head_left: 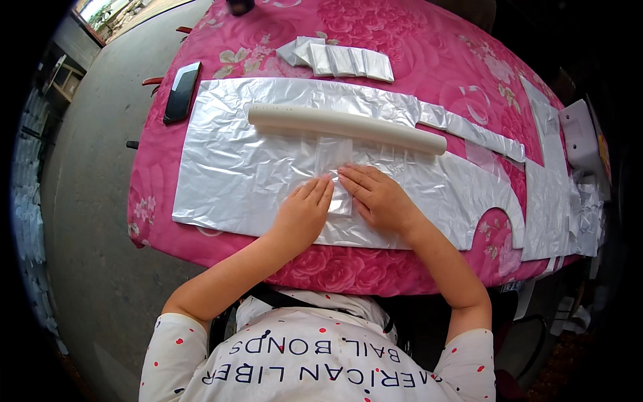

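Several white plastic carrier bags [224, 161] lie flat in a stack on the table, their handle ends toward the right. Across the stack rests a white plastic pipe [348, 127]. Beneath it runs a narrow folded strip of thin plastic [340, 201], coming toward me. My left hand [309, 204] lies along the strip's left side with fingers stretched out together. On the other side my right hand [376, 195] is also flat, its fingertips on the strip's right edge. Both hands are open, pressing down with nothing gripped. Their fingertips almost meet.
Small folded plastic packets [341, 61] overlap in a row beyond the pipe. A dark phone [181, 92] lies at the left edge of the pink flowered tablecloth [157, 194]. More white bags [544, 214] cover the right end, near a pale plastic container [581, 132].
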Demonstrator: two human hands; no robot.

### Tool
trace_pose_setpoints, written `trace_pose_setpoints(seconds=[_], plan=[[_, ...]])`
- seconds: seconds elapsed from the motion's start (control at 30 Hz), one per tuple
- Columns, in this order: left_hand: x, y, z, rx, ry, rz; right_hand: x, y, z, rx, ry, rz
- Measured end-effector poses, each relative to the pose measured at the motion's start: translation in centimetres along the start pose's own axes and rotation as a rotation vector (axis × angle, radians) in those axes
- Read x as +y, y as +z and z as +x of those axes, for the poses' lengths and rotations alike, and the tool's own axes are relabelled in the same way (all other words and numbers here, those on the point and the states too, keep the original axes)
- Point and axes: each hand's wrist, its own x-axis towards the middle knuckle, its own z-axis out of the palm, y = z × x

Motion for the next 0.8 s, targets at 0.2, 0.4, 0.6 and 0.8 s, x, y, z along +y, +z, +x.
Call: trace_pose_setpoints(seconds=[0.2, 0.4, 0.6, 0.8], plan=[[0.0, -1.4, -2.1, 0.072, 0.189, -0.181, -1.5, 0.2, -0.7, 0.005, -0.005, 0.16], [-0.2, -1.8, -4.1, 0.078, 0.124, -0.376, -3.9, 1.0, -2.0, 0.073, 0.035, 0.264], [-0.3, -1.4, -2.4, 0.024, -0.36, -0.621, -3.9, -0.2, 0.2, -0.034, 0.767, 0.57], [-1.6, -2.5, 0.7, -0.075, -0.666, -0.86, -2.7, -0.3, 2.3, -0.227, 1.002, 0.543]])
